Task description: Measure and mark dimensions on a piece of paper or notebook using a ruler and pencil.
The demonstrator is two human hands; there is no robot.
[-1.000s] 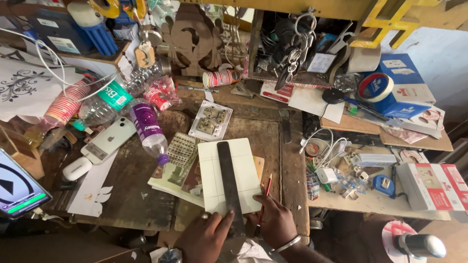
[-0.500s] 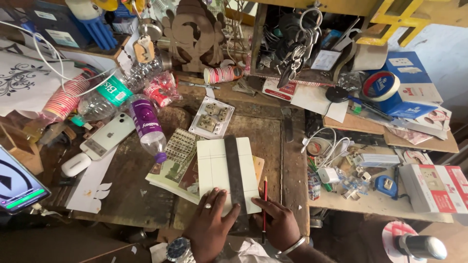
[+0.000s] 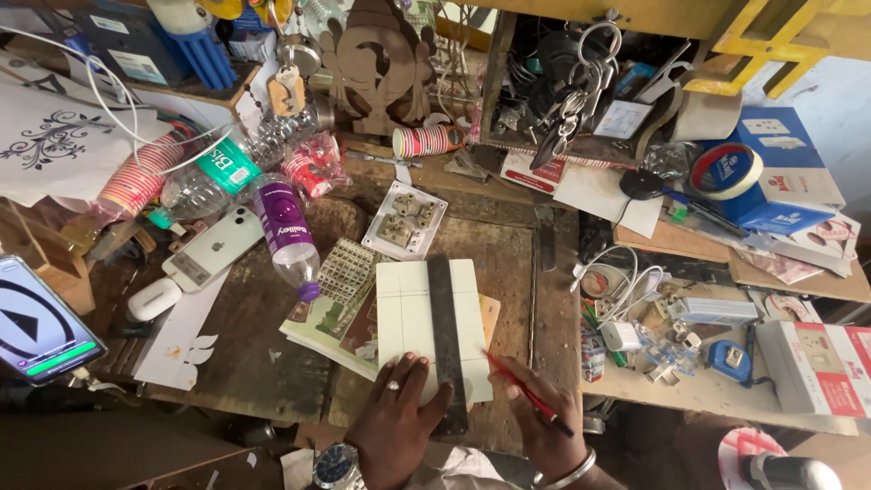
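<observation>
Shifted rightward, left hand (image 3: 396, 422) presses flat the upright-running ruler (image 3: 446, 338) on the white sheet (image 3: 406, 318); right hand (image 3: 543, 425) grips the red pencil (image 3: 526, 392) beside it.

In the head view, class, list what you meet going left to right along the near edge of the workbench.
Phone with lit screen → white paper cutout → left hand → dark metal ruler → right hand holding red pencil → blue tape measure → white box.

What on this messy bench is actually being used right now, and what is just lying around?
In use:
left hand pressing the dark ruler
white board under the ruler
right hand holding a red pencil

Lying about:
white phone
purple-labelled bottle
tape roll
stacked paper cups
</observation>
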